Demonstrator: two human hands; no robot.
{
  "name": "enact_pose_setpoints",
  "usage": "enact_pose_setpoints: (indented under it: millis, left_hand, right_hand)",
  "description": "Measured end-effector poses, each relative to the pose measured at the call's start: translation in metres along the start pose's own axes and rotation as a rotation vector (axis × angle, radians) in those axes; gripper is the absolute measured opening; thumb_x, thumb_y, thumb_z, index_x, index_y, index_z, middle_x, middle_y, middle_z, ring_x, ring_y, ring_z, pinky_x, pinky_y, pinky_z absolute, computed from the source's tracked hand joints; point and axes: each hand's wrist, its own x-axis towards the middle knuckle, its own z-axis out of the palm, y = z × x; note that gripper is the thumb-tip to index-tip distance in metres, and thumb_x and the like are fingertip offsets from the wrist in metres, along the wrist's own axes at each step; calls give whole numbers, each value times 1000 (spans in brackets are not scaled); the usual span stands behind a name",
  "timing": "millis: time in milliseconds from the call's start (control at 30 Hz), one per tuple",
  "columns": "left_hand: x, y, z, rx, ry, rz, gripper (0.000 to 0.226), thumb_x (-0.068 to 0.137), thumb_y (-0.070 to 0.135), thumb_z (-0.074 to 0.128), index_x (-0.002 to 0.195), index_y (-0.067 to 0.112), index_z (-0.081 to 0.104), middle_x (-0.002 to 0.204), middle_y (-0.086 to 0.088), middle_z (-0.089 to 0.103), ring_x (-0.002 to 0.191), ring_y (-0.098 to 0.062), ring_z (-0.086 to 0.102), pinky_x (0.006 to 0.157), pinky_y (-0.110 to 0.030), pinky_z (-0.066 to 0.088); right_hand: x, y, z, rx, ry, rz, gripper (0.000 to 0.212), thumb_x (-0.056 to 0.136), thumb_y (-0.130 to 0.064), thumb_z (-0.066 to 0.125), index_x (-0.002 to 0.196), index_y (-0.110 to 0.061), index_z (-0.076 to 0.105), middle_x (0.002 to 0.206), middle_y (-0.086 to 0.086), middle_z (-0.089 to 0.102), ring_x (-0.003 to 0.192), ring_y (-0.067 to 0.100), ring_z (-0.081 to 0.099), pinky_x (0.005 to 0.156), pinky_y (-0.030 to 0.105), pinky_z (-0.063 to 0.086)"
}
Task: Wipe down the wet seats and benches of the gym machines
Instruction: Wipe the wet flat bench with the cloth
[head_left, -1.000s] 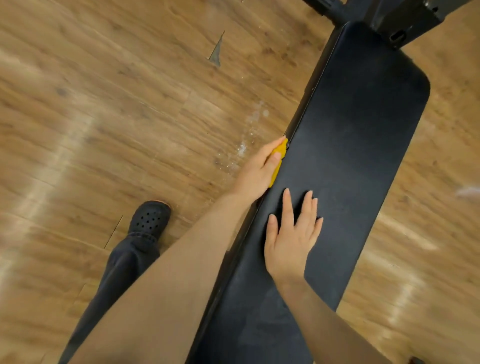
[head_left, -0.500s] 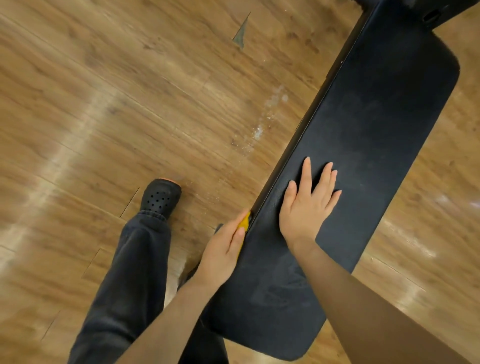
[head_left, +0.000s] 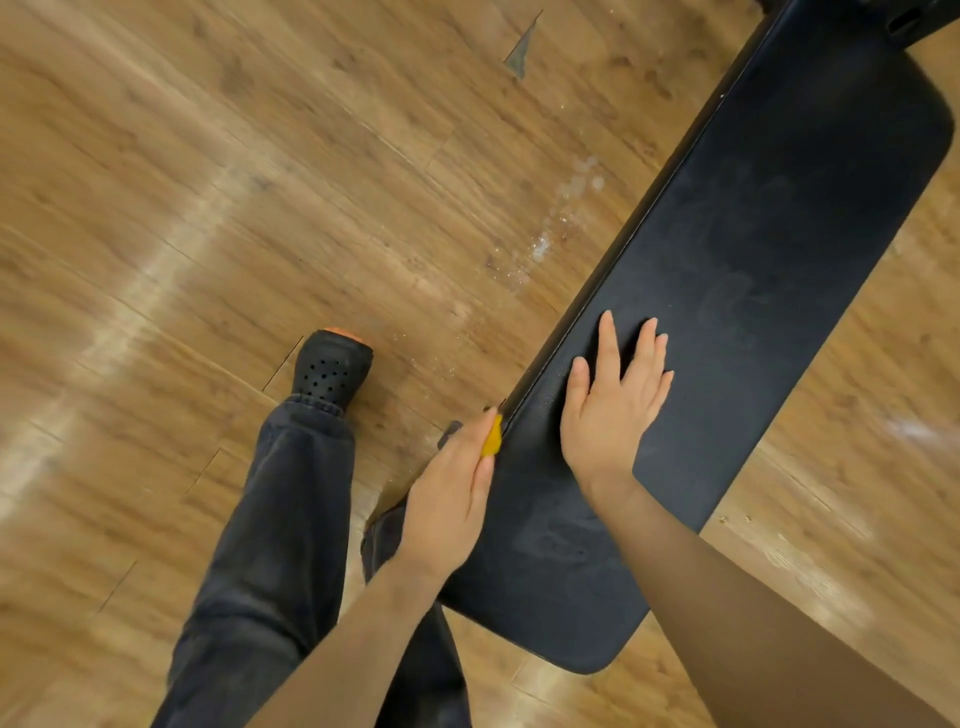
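Nearest the camera, two bare forearms reach forward from the bottom edge. The left hand (head_left: 449, 491) is set against the long left side of a black padded bench (head_left: 753, 291), fingers fairly straight and pressed together, holding a yellow cloth (head_left: 491, 439) against the edge of the pad. Only a small sliver of the cloth shows past the fingertips; the rest is hidden under the hand, so how the thumb lies cannot be told.

Just beside it, on top of the pad, the right hand (head_left: 615, 410) rests flat with its fingers spread and straight, palm down, holding nothing. The two hands are close together, with the edge of the pad between them.

The bench runs diagonally from the lower middle to the upper right, its near end rounded. Its surface carries faint pale smears and streaks, both near the hands and farther up the pad.

Left of the bench stands a leg in dark jeans (head_left: 270, 519), ending in a black perforated clog (head_left: 332, 369) planted on the wooden floor (head_left: 208, 208). Beyond the shoe, white specks (head_left: 561, 218) lie scattered on the boards close to the bench side. Farther off, a small triangular chip (head_left: 521, 49) marks the floor. At the top right, the bench meets a dark frame (head_left: 904, 21).
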Motion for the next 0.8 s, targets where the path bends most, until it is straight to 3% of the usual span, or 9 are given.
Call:
enact_pose_setpoints:
  millis: [133, 233, 433, 567, 700, 800]
  left_hand:
    - [-44, -19, -2, 50, 26, -107, 52, 99, 44, 26, 147, 28, 36, 141, 9, 50, 129, -6, 48, 108, -27, 41]
    - [-23, -6, -3, 30, 28, -69, 48, 101, 37, 28, 148, 27, 33, 142, 6, 49, 128, -6, 47, 101, -15, 34]
    - [39, 22, 3, 52, 0, 62, 49, 104, 34, 31, 152, 30, 22, 141, 3, 48, 124, -9, 47, 91, -19, 35]
    - [-3, 10, -3, 118, 3, -71, 52, 102, 39, 34, 152, 34, 19, 144, 7, 46, 124, -12, 50, 94, -26, 41]
    - [-49, -4, -30, 107, -135, -212, 58, 101, 39, 36, 152, 40, 9, 144, 7, 46, 121, -16, 55, 99, -35, 46]
    - [-49, 16, -52, 123, -80, -208, 54, 102, 36, 39, 151, 36, 18, 142, 5, 48, 123, -18, 54, 99, -36, 44]
  right_hand:
    - [-1, 0, -6, -17, -43, 5, 49, 101, -34, 38, 150, -27, 30, 160, 14, 14, 148, 30, 6, 119, 50, 7]
    - [-8, 0, -10, -22, -71, -18, 50, 101, -35, 38, 150, -27, 30, 160, 14, 13, 148, 31, 6, 119, 51, 7]
    - [-37, 2, -16, -6, -140, -50, 49, 102, -34, 38, 149, -28, 31, 160, 13, 11, 148, 29, 4, 119, 50, 6]
    - [-59, 3, -26, -15, -226, -44, 48, 102, -35, 36, 149, -28, 31, 160, 12, 12, 149, 27, 4, 119, 50, 9]
    - [-84, -7, -44, -8, -338, -3, 49, 102, -36, 36, 150, -30, 29, 160, 10, 12, 148, 27, 6, 119, 50, 12]
    - [-99, -22, -68, 22, -397, 55, 48, 102, -38, 35, 149, -29, 30, 160, 8, 13, 148, 26, 8, 120, 47, 13]
